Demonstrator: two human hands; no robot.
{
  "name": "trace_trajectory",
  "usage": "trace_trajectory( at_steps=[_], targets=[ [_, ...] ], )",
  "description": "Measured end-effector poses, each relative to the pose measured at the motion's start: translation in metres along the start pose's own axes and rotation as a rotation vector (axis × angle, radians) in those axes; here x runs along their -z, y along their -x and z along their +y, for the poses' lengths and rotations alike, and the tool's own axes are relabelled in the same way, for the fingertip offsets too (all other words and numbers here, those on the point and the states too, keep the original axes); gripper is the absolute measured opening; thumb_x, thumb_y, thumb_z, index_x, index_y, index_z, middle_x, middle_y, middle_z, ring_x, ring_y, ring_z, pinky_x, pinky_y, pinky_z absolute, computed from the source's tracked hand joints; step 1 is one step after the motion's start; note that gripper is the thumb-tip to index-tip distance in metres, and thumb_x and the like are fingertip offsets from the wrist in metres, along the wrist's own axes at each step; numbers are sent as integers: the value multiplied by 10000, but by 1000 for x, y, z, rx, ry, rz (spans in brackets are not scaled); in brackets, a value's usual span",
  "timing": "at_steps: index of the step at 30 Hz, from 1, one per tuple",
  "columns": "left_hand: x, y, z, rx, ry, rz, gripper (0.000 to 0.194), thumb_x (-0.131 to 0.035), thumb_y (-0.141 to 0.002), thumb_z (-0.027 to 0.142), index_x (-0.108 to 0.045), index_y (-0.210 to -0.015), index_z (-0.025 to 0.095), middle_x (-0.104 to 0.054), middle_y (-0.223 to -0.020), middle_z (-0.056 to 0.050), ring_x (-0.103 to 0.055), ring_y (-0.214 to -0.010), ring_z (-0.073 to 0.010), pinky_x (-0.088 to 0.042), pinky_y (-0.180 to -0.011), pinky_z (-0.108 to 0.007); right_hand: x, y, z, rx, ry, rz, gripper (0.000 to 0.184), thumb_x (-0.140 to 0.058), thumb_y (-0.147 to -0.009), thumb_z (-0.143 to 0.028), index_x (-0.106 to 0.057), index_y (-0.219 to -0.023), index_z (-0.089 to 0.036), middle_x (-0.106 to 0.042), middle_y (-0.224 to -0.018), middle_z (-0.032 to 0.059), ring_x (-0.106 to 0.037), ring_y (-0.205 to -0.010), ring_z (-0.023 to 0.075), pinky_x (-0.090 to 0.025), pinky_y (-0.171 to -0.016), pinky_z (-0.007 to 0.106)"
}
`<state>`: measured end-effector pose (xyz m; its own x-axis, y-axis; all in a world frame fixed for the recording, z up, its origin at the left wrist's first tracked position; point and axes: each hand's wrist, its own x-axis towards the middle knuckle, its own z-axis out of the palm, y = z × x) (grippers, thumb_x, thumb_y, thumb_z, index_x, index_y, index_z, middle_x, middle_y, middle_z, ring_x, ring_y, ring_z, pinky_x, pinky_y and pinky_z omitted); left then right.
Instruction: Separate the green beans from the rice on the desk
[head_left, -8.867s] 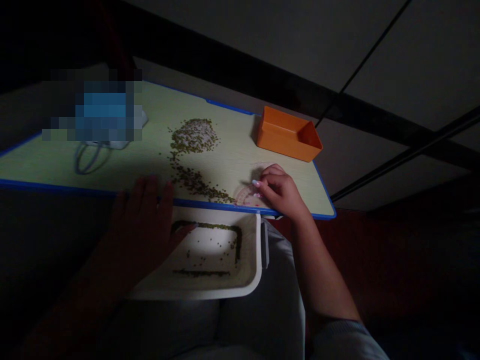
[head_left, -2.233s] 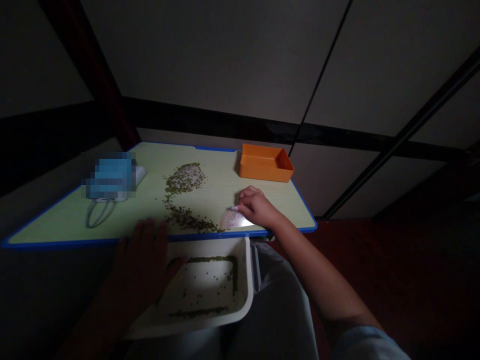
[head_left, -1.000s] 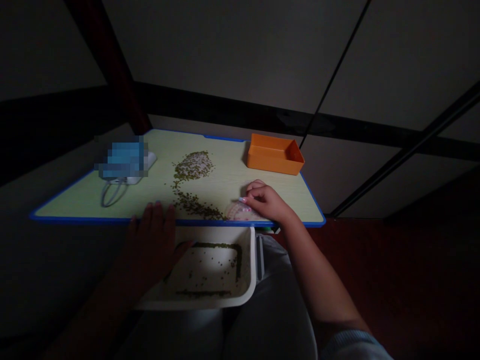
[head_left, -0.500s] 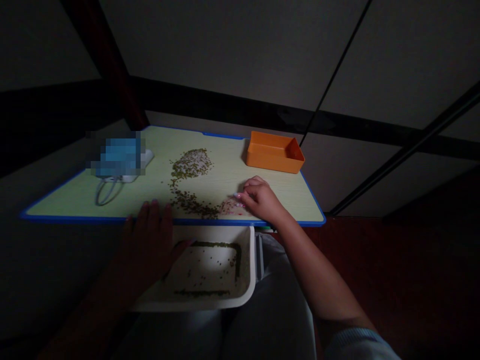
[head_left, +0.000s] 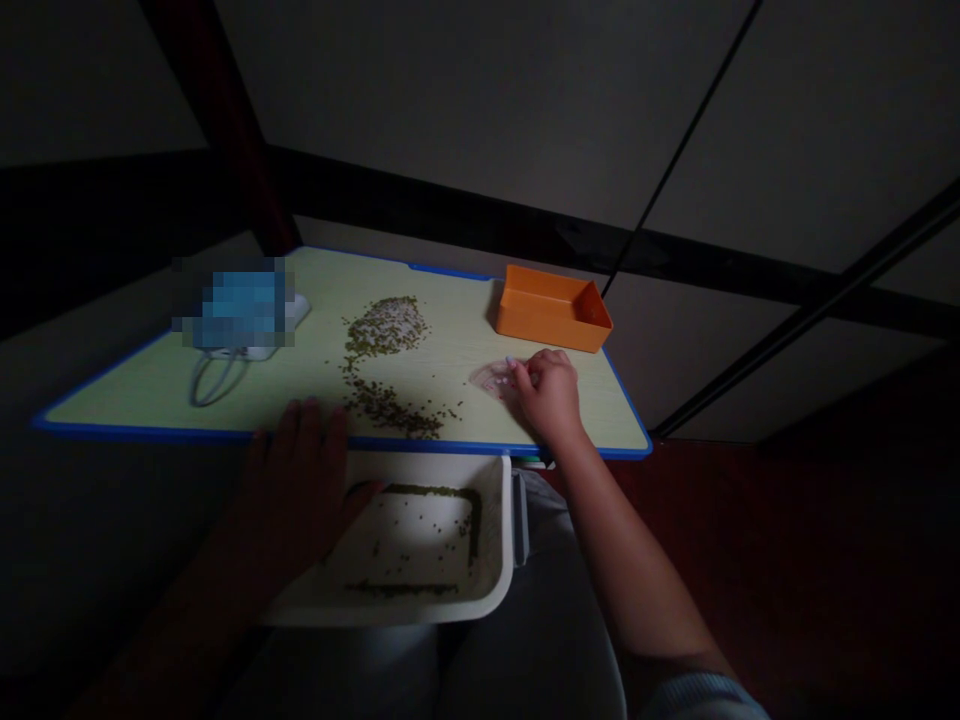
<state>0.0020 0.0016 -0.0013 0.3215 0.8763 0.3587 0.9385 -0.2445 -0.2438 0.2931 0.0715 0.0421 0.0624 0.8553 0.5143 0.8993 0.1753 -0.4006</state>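
Note:
My right hand (head_left: 551,395) is over the right part of the pale, blue-edged board (head_left: 450,345), its fingers curled in. A pale, reddish motion smear lies beside its fingertips, and anything held there is hidden. My left hand (head_left: 300,480) is in shadow, fingers stretched out on the board's near edge and thumb over the white tray (head_left: 504,540). Between the hands lies a dark scatter of small seeds or beans (head_left: 394,405). Behind it sits a heap of pale grains mixed with green bits (head_left: 388,325).
An orange open box (head_left: 555,325) stands at the board's back right. On the left are a blurred-out blue item (head_left: 244,305) and a looped grey cable (head_left: 214,380). The white tray, under the near edge, has small seeds along its inner sides. Cabinet panels rise behind the board.
My right hand has moved right, away from the dark scatter and towards the orange box, and a few seeds now lie loose nearby. My left hand stays in place.

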Motion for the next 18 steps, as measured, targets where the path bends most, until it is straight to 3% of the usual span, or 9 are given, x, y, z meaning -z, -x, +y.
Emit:
trace_trajectory(
  at_steps=[9,18],
  targets=[
    [-1,1,0,30,54,-8,808,-471,-804,505,-350,-1396,-31,-402,-1446,-370,-382,-1373,-492,-351,-1075,-631,-1,-10,-25,8,308,-136,381,-441,-979,-345,-733,-843,-141,-678,-958,151,-533,-1001,278,-362,-813,394],
    [-8,3,2,56,201,45,812,-480,-796,496,-340,-1413,-12,-361,-1485,-367,-325,-1419,-488,-304,-1100,-661,-28,-21,-59,173,231,-294,328,-476,-977,-360,-703,-863,-153,-676,-975,123,-523,-1009,246,-355,-821,371]
  ],
)
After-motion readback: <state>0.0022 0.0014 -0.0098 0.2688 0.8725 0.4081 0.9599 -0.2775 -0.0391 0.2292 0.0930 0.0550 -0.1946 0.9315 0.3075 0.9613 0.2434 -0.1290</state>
